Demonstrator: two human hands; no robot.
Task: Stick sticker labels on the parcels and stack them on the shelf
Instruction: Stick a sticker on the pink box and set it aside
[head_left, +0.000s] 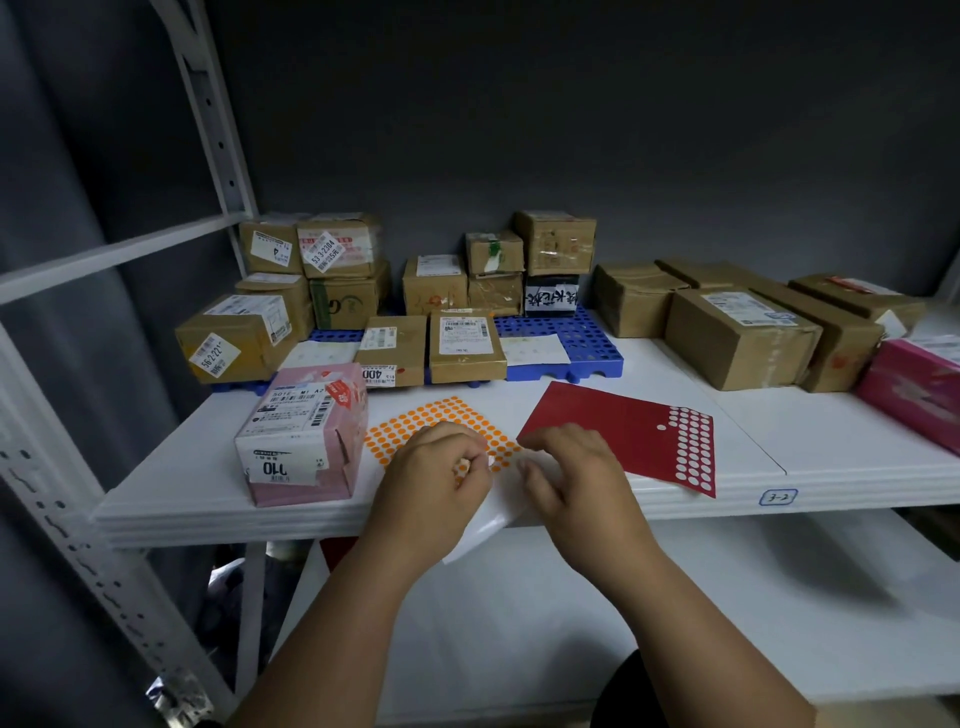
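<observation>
A sheet of orange round stickers (415, 423) lies on the white shelf (737, 441), its near edge hanging over the front. My left hand (441, 467) sits on the sheet with fingers curled, pinching at something small near its fingertips. My right hand (571, 467) rests with bent fingers on the sheet's white right part. A pink parcel (304, 434) with white labels stands just left of my left hand. A red sticker sheet (623, 431), many dots gone, lies to the right.
Brown cardboard parcels (467, 345) are stacked at the back on a blue perforated pallet (576, 338). More brown boxes (737, 338) and a pink box (914, 387) stand at the right. A white shelf upright (218, 130) rises at the left; a lower shelf (779, 597) lies below.
</observation>
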